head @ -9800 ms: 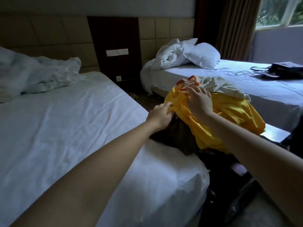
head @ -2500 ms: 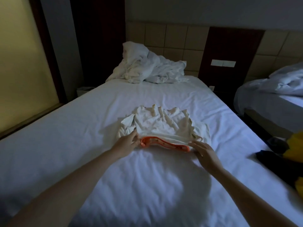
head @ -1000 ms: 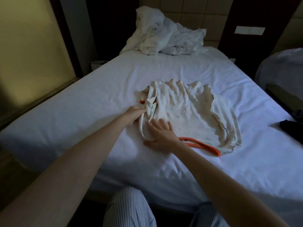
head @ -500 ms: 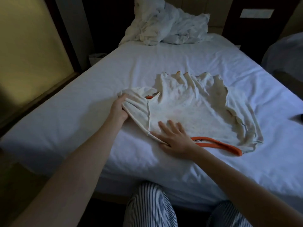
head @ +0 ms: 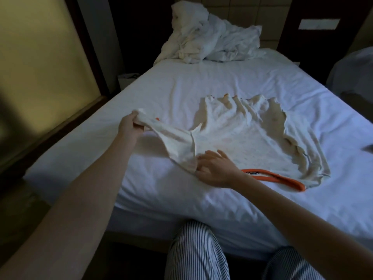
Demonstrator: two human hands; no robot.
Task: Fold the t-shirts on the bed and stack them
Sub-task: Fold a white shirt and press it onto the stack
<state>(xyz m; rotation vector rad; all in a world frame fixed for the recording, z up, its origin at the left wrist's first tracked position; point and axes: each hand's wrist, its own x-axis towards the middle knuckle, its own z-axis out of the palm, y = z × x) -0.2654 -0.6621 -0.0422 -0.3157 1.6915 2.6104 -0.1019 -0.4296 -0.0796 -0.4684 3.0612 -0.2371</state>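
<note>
A cream t-shirt (head: 252,136) with an orange collar (head: 278,177) lies spread on the white bed (head: 212,83), its collar towards me. My left hand (head: 129,126) grips the end of the shirt's left sleeve and holds it stretched out to the left, a little above the sheet. My right hand (head: 216,168) lies on the shirt's near left shoulder, beside the collar, fingers spread and pressing the cloth down. The shirt's far hem and right side are wrinkled.
A crumpled white duvet (head: 212,41) is heaped at the head of the bed. A second bed's edge (head: 351,77) shows at the right. A yellow-lit panel (head: 40,63) lines the left wall. My striped trouser legs (head: 197,251) stand against the bed's near edge.
My left hand has pulled the sleeve further out to the left, unfolding it. My right hand stays pressed on the shoulder. Earlier, I took the shirt from a pile by the other bed.
</note>
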